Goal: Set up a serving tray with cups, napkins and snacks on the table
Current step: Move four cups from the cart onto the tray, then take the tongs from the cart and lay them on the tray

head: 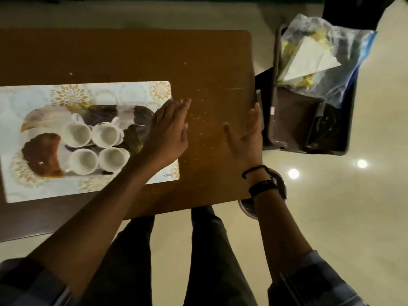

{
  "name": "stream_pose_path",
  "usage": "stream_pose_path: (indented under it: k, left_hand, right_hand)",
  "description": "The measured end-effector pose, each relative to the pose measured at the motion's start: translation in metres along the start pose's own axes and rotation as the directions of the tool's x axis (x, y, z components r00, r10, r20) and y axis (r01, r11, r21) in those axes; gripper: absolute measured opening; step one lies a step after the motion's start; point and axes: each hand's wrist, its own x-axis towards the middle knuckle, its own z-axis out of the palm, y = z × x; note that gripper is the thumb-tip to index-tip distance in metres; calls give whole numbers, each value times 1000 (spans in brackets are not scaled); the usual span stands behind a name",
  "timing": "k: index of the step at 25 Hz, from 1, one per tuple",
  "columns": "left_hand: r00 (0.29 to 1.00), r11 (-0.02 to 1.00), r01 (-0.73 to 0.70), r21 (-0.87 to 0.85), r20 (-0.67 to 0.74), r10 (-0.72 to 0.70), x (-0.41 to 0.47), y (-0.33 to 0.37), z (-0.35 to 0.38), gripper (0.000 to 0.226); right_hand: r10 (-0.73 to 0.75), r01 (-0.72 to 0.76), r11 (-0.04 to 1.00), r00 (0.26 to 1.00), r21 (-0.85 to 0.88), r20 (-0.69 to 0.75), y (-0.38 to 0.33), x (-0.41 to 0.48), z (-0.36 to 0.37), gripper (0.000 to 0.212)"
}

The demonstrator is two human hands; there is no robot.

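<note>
A patterned serving tray (pixel 42 151) lies on a white placemat with gold flowers (pixel 92 93) at the left of the brown table (pixel 209 62). Several white cups (pixel 77 134) stand upright on the tray in a tight group. My left hand (pixel 169 131) hovers flat over the tray's right end, fingers together, holding nothing. My right hand (pixel 246 138) is spread open over the table's right edge, empty. White napkins (pixel 309 58) sit inside a clear plastic bag (pixel 335 62) in a dark crate to the right of the table.
The dark crate (pixel 287 120) stands on the floor just off the table's right edge. Crumbs (pixel 198 115) are scattered on the wood between my hands. A round metal object (pixel 249 208) shows under my right wrist. My legs stand below the table's near edge.
</note>
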Motion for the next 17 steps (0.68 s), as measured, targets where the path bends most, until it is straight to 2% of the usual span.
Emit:
stream_pose_path:
  k: [3,6,9,13,17]
  left_hand:
    - [997,998,-42,-36,66,44,18,42,28,55]
    - [988,998,-61,-19,138,63,37,75,55,56]
    - [979,998,-48,-46,194,56,52,98,74,58]
    - [969,999,-11,-50,247,23,69,122,97,60]
    - [955,999,10,-31,296,0,78,127,104,62]
  right_hand:
    - [149,-142,988,975,53,-164,45,32,-57,88]
    - [285,-267,959,901,98,-327,94,69,-109,88]
    - [365,-378,924,819,62,-443,131,104,-145,90]
    - [441,-414,897,805,157,-398,165,142,-167,84]
    - [441,-437,893,802,107,-403,176,154,-171,50]
